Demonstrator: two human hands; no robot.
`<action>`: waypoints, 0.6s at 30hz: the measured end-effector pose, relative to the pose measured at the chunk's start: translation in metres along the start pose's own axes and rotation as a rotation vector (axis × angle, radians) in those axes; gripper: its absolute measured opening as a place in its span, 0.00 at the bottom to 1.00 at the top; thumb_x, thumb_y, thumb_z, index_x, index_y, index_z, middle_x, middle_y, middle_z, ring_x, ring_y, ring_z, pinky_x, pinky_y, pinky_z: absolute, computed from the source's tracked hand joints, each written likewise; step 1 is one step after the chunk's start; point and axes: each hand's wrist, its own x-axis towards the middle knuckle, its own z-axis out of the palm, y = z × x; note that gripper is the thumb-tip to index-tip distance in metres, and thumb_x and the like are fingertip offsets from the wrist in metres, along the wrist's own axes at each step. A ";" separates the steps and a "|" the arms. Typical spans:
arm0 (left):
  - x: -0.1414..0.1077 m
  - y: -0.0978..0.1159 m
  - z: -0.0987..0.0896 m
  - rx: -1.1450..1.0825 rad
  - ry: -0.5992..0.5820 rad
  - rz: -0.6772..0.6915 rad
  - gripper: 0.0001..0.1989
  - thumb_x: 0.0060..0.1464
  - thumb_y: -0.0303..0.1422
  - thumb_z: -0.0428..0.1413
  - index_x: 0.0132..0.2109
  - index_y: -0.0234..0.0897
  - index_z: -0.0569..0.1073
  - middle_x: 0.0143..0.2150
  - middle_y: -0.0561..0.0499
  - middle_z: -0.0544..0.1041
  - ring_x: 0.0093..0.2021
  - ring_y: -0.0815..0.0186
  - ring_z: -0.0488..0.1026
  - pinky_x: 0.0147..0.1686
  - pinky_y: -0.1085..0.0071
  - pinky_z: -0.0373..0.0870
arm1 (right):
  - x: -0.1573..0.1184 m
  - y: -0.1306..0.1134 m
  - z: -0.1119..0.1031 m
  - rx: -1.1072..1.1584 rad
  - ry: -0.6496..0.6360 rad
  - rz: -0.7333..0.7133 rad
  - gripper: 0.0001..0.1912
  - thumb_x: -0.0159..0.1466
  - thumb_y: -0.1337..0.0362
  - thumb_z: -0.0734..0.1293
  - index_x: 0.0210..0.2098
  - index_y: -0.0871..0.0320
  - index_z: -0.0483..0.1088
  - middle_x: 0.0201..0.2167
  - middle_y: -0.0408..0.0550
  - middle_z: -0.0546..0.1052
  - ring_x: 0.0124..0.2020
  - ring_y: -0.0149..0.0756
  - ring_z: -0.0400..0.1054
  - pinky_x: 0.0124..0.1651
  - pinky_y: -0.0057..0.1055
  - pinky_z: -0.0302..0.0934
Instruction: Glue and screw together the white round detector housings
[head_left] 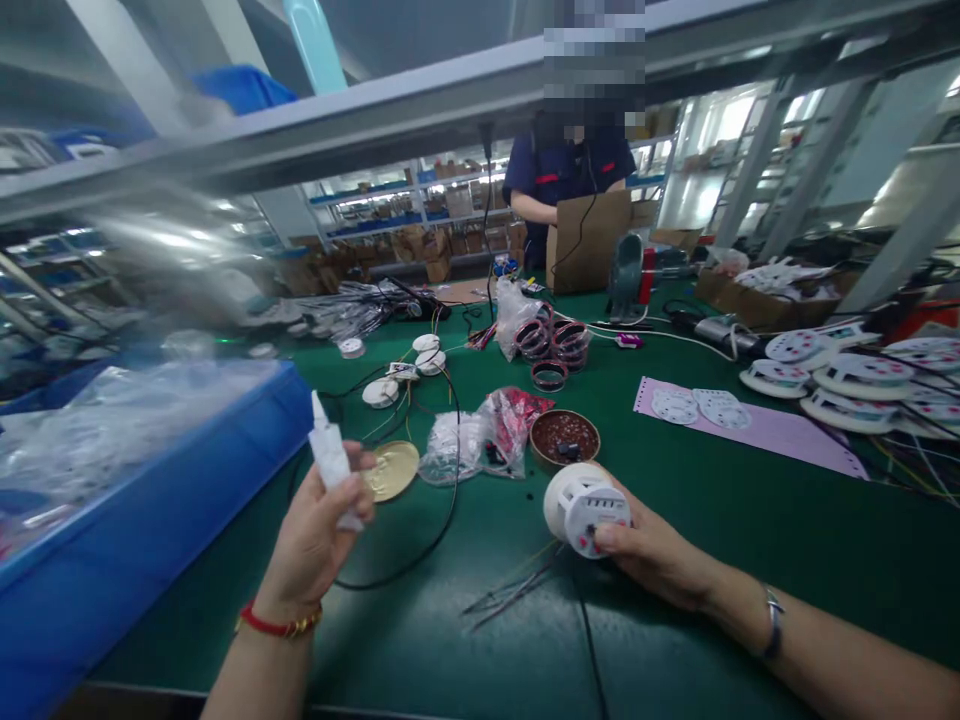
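Observation:
My left hand point(319, 535) is wrapped round a white tube point(330, 460) with a pointed nozzle, held upright above the green table. In my right hand point(652, 545) is a round white device point(589, 510), its slotted face towards me and my thumb on that face; thin wires hang below it. Behind my left fingers lies a gold-coloured round lid point(392, 471). Just beyond the device sits a round tin point(565, 438) of small brown pieces with a black part on top. Clear plastic bags point(457, 445) lie between the lid and the tin.
A blue bin point(172, 530) of bagged parts borders the left side. White discs point(381, 392), wires and dark rings point(550, 375) lie farther back. At right are a pink sheet point(787, 440) and stacked white units point(862, 375). A person point(566, 175) stands behind a cardboard box point(592, 240).

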 end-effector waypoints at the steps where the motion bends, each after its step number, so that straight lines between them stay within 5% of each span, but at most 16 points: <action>1: -0.003 -0.003 -0.010 0.160 0.063 -0.010 0.22 0.44 0.37 0.64 0.46 0.38 0.68 0.27 0.57 0.72 0.21 0.74 0.64 0.21 0.79 0.62 | -0.001 0.000 -0.001 0.056 -0.031 0.029 0.32 0.49 0.59 0.74 0.51 0.55 0.62 0.42 0.47 0.73 0.40 0.35 0.67 0.45 0.32 0.59; 4: -0.008 -0.014 -0.039 0.810 0.142 -0.040 0.23 0.48 0.46 0.58 0.47 0.36 0.71 0.21 0.55 0.70 0.23 0.65 0.69 0.25 0.72 0.63 | -0.002 0.001 -0.006 0.209 -0.145 0.128 0.25 0.51 0.58 0.74 0.46 0.58 0.68 0.37 0.48 0.75 0.37 0.35 0.69 0.45 0.32 0.60; 8: -0.001 -0.030 -0.062 1.414 0.016 0.052 0.22 0.55 0.47 0.49 0.50 0.39 0.73 0.39 0.47 0.77 0.39 0.57 0.74 0.36 0.68 0.65 | -0.002 0.000 -0.018 0.353 -0.279 0.181 0.21 0.52 0.58 0.73 0.43 0.60 0.71 0.38 0.48 0.75 0.38 0.35 0.71 0.46 0.32 0.62; 14: 0.011 -0.041 -0.074 1.744 -0.058 0.195 0.24 0.60 0.46 0.41 0.53 0.39 0.71 0.41 0.45 0.72 0.40 0.58 0.71 0.38 0.67 0.65 | -0.002 -0.018 -0.030 0.404 -0.278 0.096 0.25 0.51 0.56 0.73 0.46 0.57 0.69 0.41 0.47 0.73 0.37 0.31 0.70 0.43 0.29 0.63; 18: 0.008 -0.031 -0.045 1.754 0.034 0.396 0.25 0.58 0.46 0.46 0.54 0.34 0.70 0.46 0.40 0.71 0.45 0.53 0.69 0.41 0.61 0.65 | -0.002 -0.026 -0.034 0.393 -0.269 0.067 0.25 0.49 0.56 0.74 0.43 0.59 0.69 0.39 0.46 0.72 0.34 0.29 0.68 0.40 0.27 0.63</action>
